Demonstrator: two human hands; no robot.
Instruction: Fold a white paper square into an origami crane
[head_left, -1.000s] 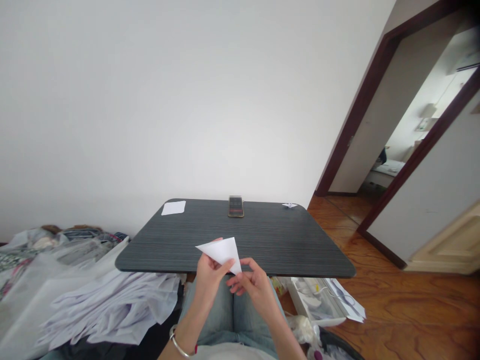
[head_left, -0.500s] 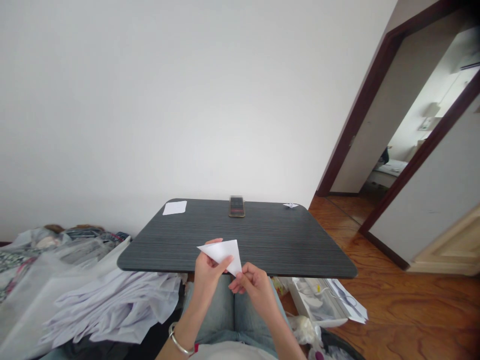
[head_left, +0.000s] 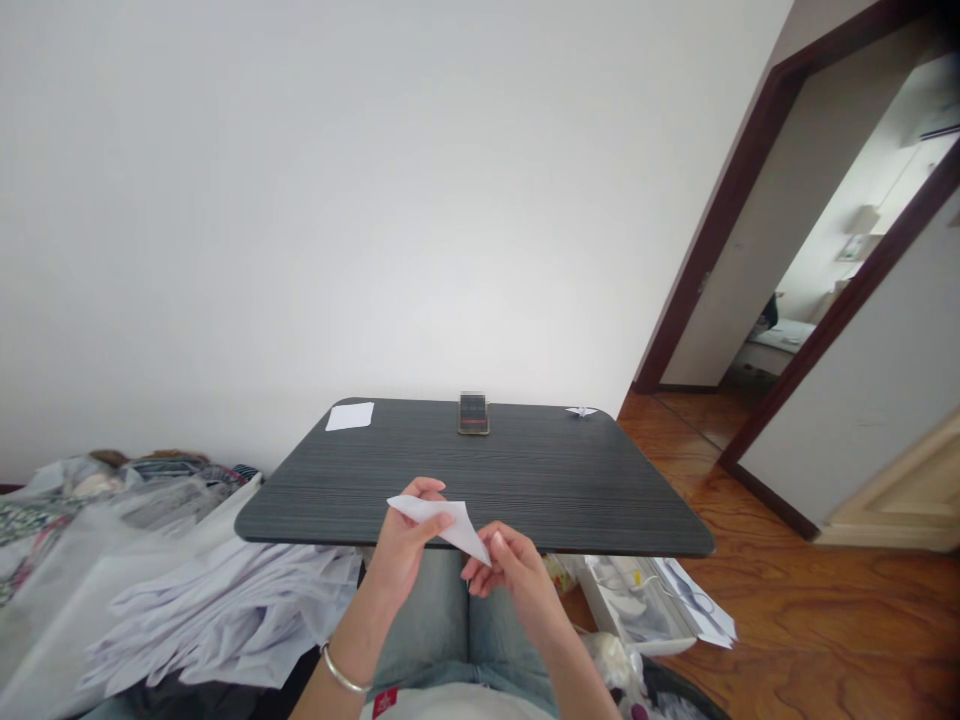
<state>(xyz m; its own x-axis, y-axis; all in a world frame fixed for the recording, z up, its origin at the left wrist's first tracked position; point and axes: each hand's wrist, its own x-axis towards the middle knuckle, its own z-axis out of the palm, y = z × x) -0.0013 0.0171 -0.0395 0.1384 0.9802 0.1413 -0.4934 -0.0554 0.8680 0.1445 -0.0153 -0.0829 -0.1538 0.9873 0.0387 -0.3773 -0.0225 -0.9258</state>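
A white sheet of paper (head_left: 442, 520), folded into a pointed triangle-like shape, is held above the near edge of the table. My left hand (head_left: 409, 540) grips its left part, the thumb on top and the fingers behind. At the lower right corner of the paper is my right hand (head_left: 514, 570), its fingers curled around the tip; how firmly the thumb presses there is hard to see. Both hands are over my lap at the table's front edge.
On the dark table (head_left: 555, 480) lie white paper sheets (head_left: 349, 416) at the back left, a phone (head_left: 473, 414) at the back middle and a small folded paper figure (head_left: 581, 411) at the back right. White cloth (head_left: 232, 610) is piled left; an open box (head_left: 637, 605) sits right.
The folded paper has tilted flatter, and its right corner has dropped a little. My left wrist has shifted left, and my right hand has moved slightly down at the corner.
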